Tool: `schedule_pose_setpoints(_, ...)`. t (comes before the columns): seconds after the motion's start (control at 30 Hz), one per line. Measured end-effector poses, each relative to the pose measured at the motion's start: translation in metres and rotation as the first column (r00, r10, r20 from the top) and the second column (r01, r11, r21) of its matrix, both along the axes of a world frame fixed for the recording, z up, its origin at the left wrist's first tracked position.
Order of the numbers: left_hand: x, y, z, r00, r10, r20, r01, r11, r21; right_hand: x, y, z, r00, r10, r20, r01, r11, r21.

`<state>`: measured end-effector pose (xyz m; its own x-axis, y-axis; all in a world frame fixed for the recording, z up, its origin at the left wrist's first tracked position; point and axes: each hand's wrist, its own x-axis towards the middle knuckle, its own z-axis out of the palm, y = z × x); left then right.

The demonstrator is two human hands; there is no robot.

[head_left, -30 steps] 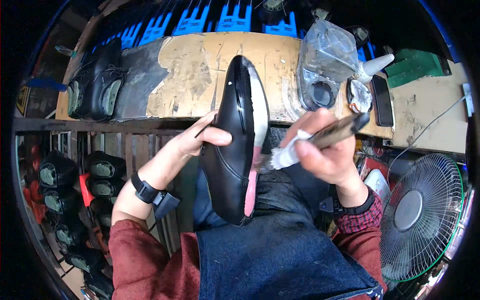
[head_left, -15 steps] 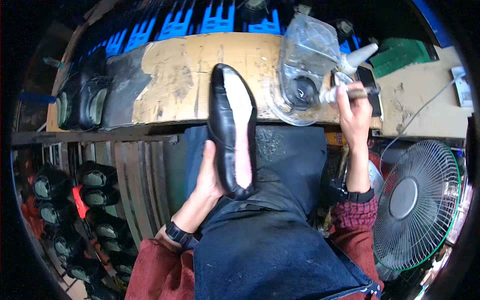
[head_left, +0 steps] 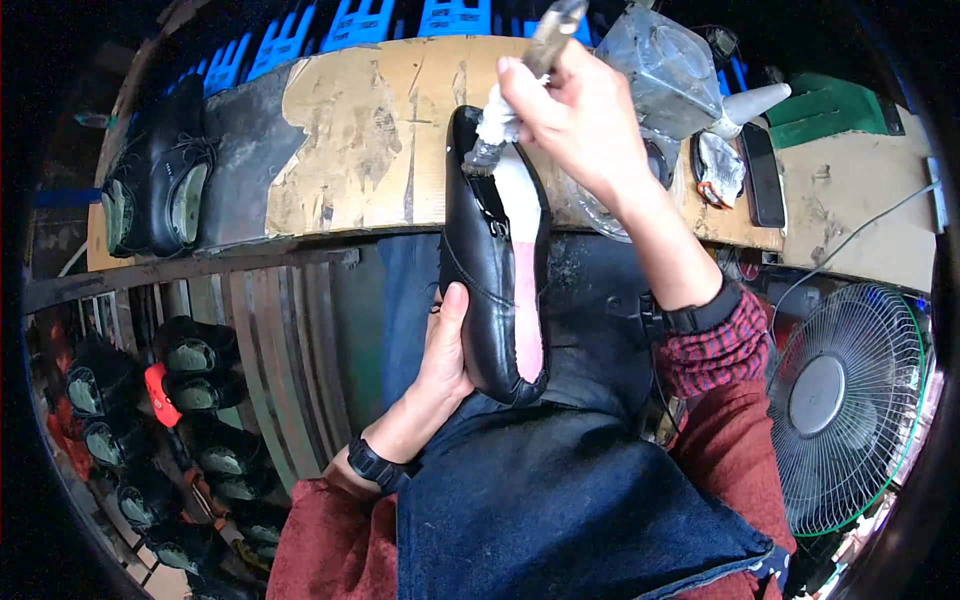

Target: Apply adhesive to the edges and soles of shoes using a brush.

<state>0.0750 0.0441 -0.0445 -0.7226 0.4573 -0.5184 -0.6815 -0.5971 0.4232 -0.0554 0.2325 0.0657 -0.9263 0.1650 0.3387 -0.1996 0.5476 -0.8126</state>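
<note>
My left hand (head_left: 445,345) grips a black leather shoe upper (head_left: 478,300) near its lower end, thumb along the side. The underside faces up, with a white and pink insole strip (head_left: 527,300) down its middle. In my right hand (head_left: 575,115) is a brush (head_left: 553,38) with white wrapping round its lower handle. Its dark bristles touch the leather edge near the far end of the shoe. A wet, shiny streak lies on the leather below the bristles. My right hand hides part of the plastic container behind it.
A clear plastic container (head_left: 662,72) stands on the cardboard-covered bench (head_left: 350,150). Beside it lie a grey cone-shaped nozzle (head_left: 757,104), a phone (head_left: 763,175) and a green cloth (head_left: 835,110). Black shoes (head_left: 160,200) sit at the left; more fill a rack (head_left: 205,400). A fan (head_left: 840,400) stands right.
My right hand has brought the brush leftward from the plastic container onto the shoe. My left hand and the shoe have shifted slightly to the right.
</note>
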Motion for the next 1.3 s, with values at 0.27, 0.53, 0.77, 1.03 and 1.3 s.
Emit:
schedule_pose_setpoints(0.27,-0.003,0.005,0.004,0.994,-0.052,-0.092,0.049,0.998,-0.033,0.095,-0.016,-0.001,0.987,-0.053,0.15,0.074,0.988,-0.139)
schedule_pose_setpoints(0.53,-0.003,0.011,0.028,0.992,-0.104,-0.066,0.098,0.991,-0.091,0.138,-0.03,0.018,0.992,0.082,0.095,-0.07,0.99,-0.126)
schedule_pose_setpoints(0.77,-0.002,0.022,0.039,0.958,-0.043,-0.284,-0.042,0.957,-0.288,0.138,-0.025,0.04,0.92,0.392,-0.003,-0.364,0.857,0.365)
schedule_pose_setpoints(1.03,-0.025,-0.003,0.051,0.972,0.049,-0.228,-0.072,0.993,-0.093,0.127,-0.004,0.098,0.675,0.738,-0.013,-0.644,0.598,0.478)
schedule_pose_setpoints(1.3,-0.036,-0.026,0.054,0.981,-0.137,0.136,0.053,0.87,0.491,0.143,0.017,0.109,0.627,0.779,0.001,-0.712,0.572,0.407)
